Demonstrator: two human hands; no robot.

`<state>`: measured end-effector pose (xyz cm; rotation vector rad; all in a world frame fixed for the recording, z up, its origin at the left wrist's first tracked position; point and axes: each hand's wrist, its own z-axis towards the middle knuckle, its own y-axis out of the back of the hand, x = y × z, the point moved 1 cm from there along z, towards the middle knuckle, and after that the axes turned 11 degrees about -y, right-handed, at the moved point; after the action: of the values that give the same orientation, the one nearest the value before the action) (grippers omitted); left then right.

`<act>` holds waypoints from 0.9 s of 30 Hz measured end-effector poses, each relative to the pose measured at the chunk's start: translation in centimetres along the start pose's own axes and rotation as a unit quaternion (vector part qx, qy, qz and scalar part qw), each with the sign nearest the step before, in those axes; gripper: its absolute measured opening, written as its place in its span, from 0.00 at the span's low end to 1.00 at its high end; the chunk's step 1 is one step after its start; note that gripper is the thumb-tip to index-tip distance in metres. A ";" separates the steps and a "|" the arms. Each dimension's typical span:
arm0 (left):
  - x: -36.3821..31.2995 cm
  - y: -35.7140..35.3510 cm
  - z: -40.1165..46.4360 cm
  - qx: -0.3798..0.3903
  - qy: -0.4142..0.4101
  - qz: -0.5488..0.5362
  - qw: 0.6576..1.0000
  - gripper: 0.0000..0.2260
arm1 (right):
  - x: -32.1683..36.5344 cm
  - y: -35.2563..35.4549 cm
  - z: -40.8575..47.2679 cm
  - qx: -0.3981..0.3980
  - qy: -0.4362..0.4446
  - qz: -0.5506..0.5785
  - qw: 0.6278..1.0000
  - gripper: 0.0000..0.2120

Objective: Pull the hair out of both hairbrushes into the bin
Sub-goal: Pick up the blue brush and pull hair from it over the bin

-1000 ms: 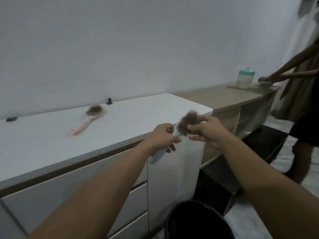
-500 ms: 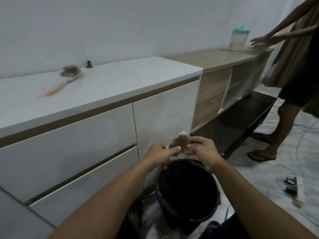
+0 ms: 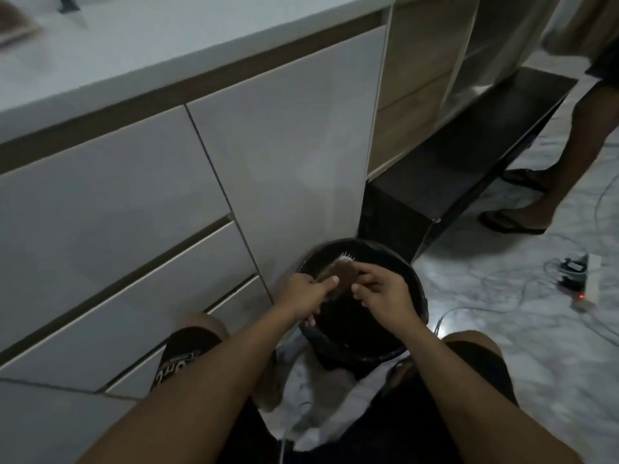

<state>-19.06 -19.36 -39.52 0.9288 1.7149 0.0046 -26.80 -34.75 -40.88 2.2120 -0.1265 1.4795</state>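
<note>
A black bin (image 3: pixel 413 289) stands on the floor against the white cabinet, between my knees. My left hand (image 3: pixel 306 294) grips a pale hairbrush (image 3: pixel 345 260) over the bin's mouth, bristle end pointing away from me. A brown clump of hair (image 3: pixel 340 274) covers the bristles. My right hand (image 3: pixel 382 298) is at the clump's right side, thumb and fingers pinched on the hair. The second hairbrush (image 3: pixel 13 23), also full of hair, lies blurred on the white countertop at the top left corner.
White cabinet drawers (image 3: pixel 134 202) fill the left. A low black shelf (image 3: pixel 469 162) and a wooden unit stand to the right. Another person's legs in sandals (image 3: pixel 522 209) stand at the far right. A power strip (image 3: pixel 586 279) with cables lies on the marble floor.
The view has tilted down and I have crouched. Both hands dropped with the brush from countertop height to just above the bin's mouth. The other person's arms have left the view.
</note>
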 end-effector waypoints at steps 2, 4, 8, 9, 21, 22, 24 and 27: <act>0.9 -0.7 0.2 0.009 0.026 0.002 1.000 0.20 | -2.1 0.0 0.0 0.025 -0.027 -0.008 0.999 0.21; 1.6 -1.4 0.3 0.013 0.053 -0.002 0.998 0.21 | -3.1 0.3 0.2 0.035 -0.058 -0.003 0.998 0.20; 1.7 -2.5 0.4 0.030 0.074 -0.008 0.997 0.20 | -3.8 0.9 0.9 0.023 -0.058 0.003 0.998 0.19; 1.7 -2.8 0.5 0.035 0.075 -0.006 0.997 0.20 | -4.0 0.9 0.9 0.027 -0.049 -0.003 0.998 0.19; 2.2 -3.8 0.5 0.035 0.076 0.006 0.996 0.19 | -4.2 1.2 2.2 -0.036 -0.094 0.052 0.994 0.07; 2.2 -3.7 0.5 0.032 0.074 0.005 0.997 0.19 | -4.2 1.1 2.3 -0.040 -0.099 0.055 0.993 0.07; 2.2 -3.6 0.4 0.026 0.069 0.002 0.997 0.18 | -4.2 1.0 2.3 -0.039 -0.103 0.064 0.992 0.05; 2.1 -3.4 0.1 0.028 0.061 0.010 0.998 0.18 | -4.0 0.6 2.0 0.019 -0.094 0.079 0.992 0.13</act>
<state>-21.05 -20.58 -42.77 1.0051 1.8252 0.0275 -26.93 -36.91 -44.88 2.4182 -0.3450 1.3591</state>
